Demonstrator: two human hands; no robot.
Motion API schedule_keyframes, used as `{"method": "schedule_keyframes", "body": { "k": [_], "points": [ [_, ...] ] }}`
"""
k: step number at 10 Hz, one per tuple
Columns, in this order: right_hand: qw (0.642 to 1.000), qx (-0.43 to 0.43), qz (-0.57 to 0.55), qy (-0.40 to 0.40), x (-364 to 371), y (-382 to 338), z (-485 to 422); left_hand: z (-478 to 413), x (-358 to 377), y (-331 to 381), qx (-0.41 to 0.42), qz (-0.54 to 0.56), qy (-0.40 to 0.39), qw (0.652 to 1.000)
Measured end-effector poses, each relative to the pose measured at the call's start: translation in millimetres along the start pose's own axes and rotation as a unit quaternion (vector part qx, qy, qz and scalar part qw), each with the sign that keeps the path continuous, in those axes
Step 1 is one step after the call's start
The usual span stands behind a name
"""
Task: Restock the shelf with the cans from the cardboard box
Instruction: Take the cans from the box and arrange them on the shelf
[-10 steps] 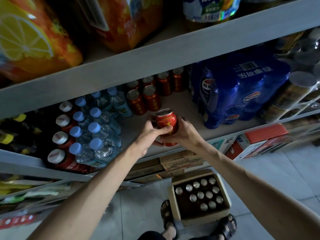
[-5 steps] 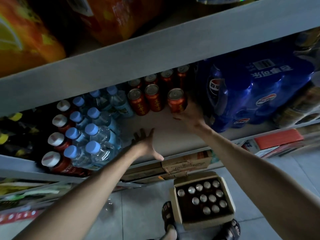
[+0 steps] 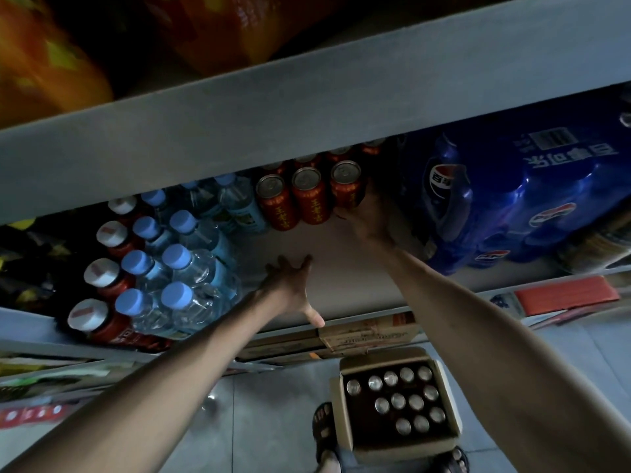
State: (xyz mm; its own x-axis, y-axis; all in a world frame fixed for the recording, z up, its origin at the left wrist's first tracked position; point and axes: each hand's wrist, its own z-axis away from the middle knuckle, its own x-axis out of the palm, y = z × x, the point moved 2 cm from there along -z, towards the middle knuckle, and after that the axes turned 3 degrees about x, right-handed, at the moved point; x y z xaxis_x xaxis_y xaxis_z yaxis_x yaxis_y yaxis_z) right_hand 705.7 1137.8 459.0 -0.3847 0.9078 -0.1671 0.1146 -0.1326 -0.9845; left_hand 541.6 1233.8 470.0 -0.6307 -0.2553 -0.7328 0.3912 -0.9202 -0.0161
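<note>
While standing over the cardboard box (image 3: 341, 414) of upright cans (image 3: 397, 401): nearer, left hand (image 3: 290, 288) splayed and empty above the shelf (image 3: 341, 254), free for the next pick; farther in, right hand (image 3: 368, 215) curled round a red can (image 3: 346, 187), upright, beside its row (image 3: 293, 199).

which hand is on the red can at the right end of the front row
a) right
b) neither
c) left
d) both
a: the right hand grips the red can, while the left hand is spread open over the shelf, touching no can.
</note>
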Motion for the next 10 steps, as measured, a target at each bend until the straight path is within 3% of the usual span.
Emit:
{"method": "schedule_keyframes", "body": {
  "k": [3, 4, 5, 6, 7, 8, 9, 10],
  "points": [
    [0.997, 0.019, 0.076, 0.022, 2, 6, 5, 1, 1, 0, 0.029, -0.015, 0.030, 0.999],
    [0.995, 0.071, 0.062, 0.020, 2, 3, 0, 1, 0, 0, 0.019, -0.014, 0.014, 1.000],
    [0.986, 0.068, 0.153, 0.005, 1, 7, -1, 1, -1, 1, 0.016, -0.016, 0.010, 1.000],
    [0.981, 0.080, 0.176, -0.010, 1, 12, -2, 1, 0, 2, 0.019, -0.023, 0.012, 0.999],
    [0.985, 0.092, 0.148, -0.015, 3, 13, -2, 1, 0, 1, 0.020, -0.020, 0.013, 1.000],
    [0.997, 0.071, 0.027, 0.002, 2, 7, 2, 0, 0, 1, 0.027, -0.023, 0.012, 0.999],
    [0.995, 0.068, 0.068, 0.004, 3, 9, 2, 0, -1, 1, 0.027, -0.024, 0.011, 0.999],
    [0.951, 0.120, 0.285, 0.008, 14, 15, 18, 1, -1, 1, 0.030, -0.009, 0.018, 0.999]
  ]
}}
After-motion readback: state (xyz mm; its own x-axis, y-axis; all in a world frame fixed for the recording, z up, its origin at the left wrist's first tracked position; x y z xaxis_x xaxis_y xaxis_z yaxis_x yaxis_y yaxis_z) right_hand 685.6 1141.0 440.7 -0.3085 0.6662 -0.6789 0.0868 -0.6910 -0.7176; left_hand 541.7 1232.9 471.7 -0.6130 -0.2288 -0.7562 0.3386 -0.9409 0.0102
